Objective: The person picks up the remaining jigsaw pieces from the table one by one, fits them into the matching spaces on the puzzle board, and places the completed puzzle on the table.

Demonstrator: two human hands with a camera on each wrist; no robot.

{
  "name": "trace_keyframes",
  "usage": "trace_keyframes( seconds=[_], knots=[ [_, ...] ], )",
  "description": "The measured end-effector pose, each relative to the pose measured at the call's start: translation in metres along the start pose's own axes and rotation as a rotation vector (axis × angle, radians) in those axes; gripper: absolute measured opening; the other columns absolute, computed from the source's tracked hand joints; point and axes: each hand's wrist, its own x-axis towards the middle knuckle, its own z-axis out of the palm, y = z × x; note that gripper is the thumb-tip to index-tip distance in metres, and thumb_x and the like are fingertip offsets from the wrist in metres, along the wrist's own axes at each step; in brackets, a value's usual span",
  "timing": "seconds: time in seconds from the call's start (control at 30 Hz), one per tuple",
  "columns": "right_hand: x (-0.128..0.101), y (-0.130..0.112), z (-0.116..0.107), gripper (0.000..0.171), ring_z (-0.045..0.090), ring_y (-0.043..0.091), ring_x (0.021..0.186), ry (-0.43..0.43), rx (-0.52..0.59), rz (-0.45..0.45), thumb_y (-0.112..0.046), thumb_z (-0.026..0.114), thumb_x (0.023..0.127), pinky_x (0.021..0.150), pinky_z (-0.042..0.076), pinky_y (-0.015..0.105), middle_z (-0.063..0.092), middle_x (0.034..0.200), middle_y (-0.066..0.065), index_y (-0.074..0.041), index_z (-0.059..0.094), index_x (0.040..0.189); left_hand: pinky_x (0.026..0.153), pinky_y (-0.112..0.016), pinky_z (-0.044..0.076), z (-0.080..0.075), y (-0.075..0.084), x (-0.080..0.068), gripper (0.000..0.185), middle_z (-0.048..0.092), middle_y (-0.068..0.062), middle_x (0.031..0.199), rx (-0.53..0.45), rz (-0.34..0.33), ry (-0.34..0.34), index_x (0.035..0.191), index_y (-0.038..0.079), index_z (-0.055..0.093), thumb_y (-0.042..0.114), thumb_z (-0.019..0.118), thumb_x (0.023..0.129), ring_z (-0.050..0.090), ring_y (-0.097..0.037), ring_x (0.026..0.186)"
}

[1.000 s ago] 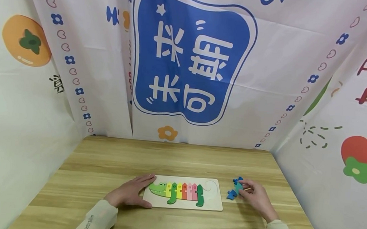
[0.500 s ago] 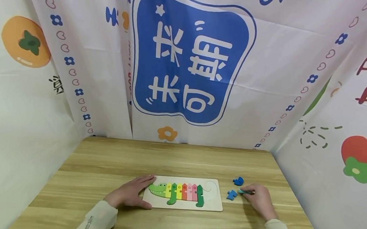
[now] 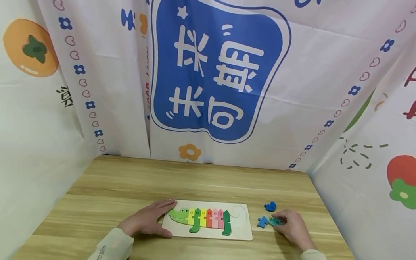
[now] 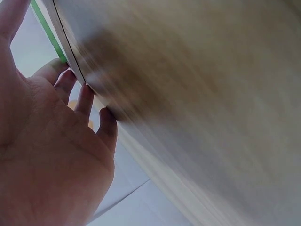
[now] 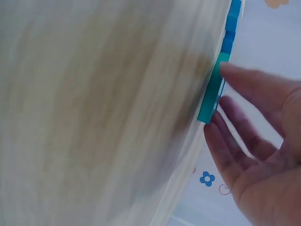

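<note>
L hand (image 3: 147, 218) spread loose on L end of board (image 3: 241, 229) — R hand (image 3: 292, 227) pinches teal pc (image 3: 275, 221), just beside blue pc (image 3: 262, 222).

Head view: bright, diffuse light covers the fabric walls (image 3: 322, 65) and the wooden surface (image 3: 205, 181), with soft shadow near the right hand (image 3: 292, 227); small markings on the puzzle pieces (image 3: 208, 220) are indistinct. Left wrist view: dimmer; the left hand (image 4: 61, 141) is shaded against a pale backdrop, a dark, blurred shadow beside it. Right wrist view: hazy, low in contrast; the surface's grain is out of focus.
</note>
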Motion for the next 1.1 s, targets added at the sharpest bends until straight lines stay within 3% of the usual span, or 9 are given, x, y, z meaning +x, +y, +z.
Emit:
trace_keyframes(
  seconds=[0.2, 0.4, 0.53, 0.63, 0.77, 0.87, 1.1],
  knots=[
    [0.004, -0.009, 0.01, 0.045, 0.061, 0.042, 0.125, -0.082, -0.056, -0.077, -0.025, 0.087, 0.085, 0.106, 0.048, 0.062, 0.069, 0.129, 0.017, -0.01, 0.075, 0.125, 0.119, -0.07, 0.028, 0.0, 0.002, -0.001, 0.107, 0.027, -0.002, 0.172, -0.01, 0.0, 0.004, 0.164, 0.022, 0.033, 0.065, 0.081, 0.079, 0.027, -0.04, 0.156],
    [0.01, -0.013, 0.016, 0.035, 0.061, 0.038, 0.122, -0.107, -0.145, -0.102, -0.024, 0.092, 0.077, 0.105, 0.049, 0.061, 0.07, 0.121, 0.009, -0.019, 0.079, 0.109, 0.119, -0.07, 0.028, 0.0, 0.002, -0.001, 0.106, 0.027, -0.003, 0.172, -0.013, -0.009, -0.007, 0.164, 0.021, 0.033, 0.064, 0.081, 0.079, 0.026, -0.041, 0.156],
    [0.012, -0.013, 0.018, 0.03, 0.063, 0.033, 0.116, -0.096, -0.152, -0.101, -0.022, 0.09, 0.08, 0.102, 0.052, 0.057, 0.069, 0.116, 0.006, -0.019, 0.077, 0.107, 0.12, -0.07, 0.028, 0.001, 0.002, 0.0, 0.107, 0.027, -0.002, 0.172, -0.011, -0.017, -0.006, 0.164, 0.022, 0.033, 0.066, 0.081, 0.078, 0.026, -0.04, 0.156],
    [0.012, -0.015, 0.017, 0.03, 0.064, 0.024, 0.1, -0.087, -0.067, -0.072, -0.016, 0.086, 0.085, 0.088, 0.057, 0.043, 0.065, 0.112, 0.007, -0.015, 0.076, 0.113, 0.12, -0.069, 0.028, 0.0, 0.002, -0.001, 0.107, 0.027, -0.002, 0.172, -0.006, -0.014, -0.006, 0.164, 0.022, 0.033, 0.066, 0.081, 0.079, 0.026, -0.04, 0.156],
    [0.013, -0.02, 0.015, 0.028, 0.059, 0.014, 0.087, -0.046, 0.107, -0.038, -0.008, 0.083, 0.087, 0.072, 0.053, 0.024, 0.061, 0.113, 0.01, -0.01, 0.075, 0.113, 0.119, -0.069, 0.029, -0.001, 0.003, -0.001, 0.107, 0.028, -0.003, 0.172, -0.001, -0.003, -0.003, 0.164, 0.021, 0.033, 0.064, 0.081, 0.079, 0.027, -0.04, 0.156],
    [0.014, -0.024, 0.012, 0.024, 0.064, 0.012, 0.089, 0.003, 0.214, -0.052, -0.005, 0.083, 0.086, 0.074, 0.056, 0.019, 0.064, 0.121, 0.013, -0.008, 0.076, 0.108, 0.119, -0.07, 0.029, -0.001, 0.003, -0.002, 0.107, 0.028, -0.004, 0.172, -0.003, 0.002, -0.001, 0.164, 0.021, 0.033, 0.063, 0.082, 0.079, 0.027, -0.041, 0.156],
    [0.012, -0.035, 0.009, 0.026, 0.068, 0.008, 0.09, 0.065, 0.378, -0.14, 0.0, 0.086, 0.081, 0.084, 0.06, 0.021, 0.063, 0.128, 0.013, -0.007, 0.077, 0.105, 0.119, -0.07, 0.029, -0.001, 0.003, -0.003, 0.107, 0.028, -0.004, 0.172, -0.007, 0.0, 0.0, 0.164, 0.021, 0.033, 0.063, 0.082, 0.079, 0.027, -0.041, 0.156]
  ],
)
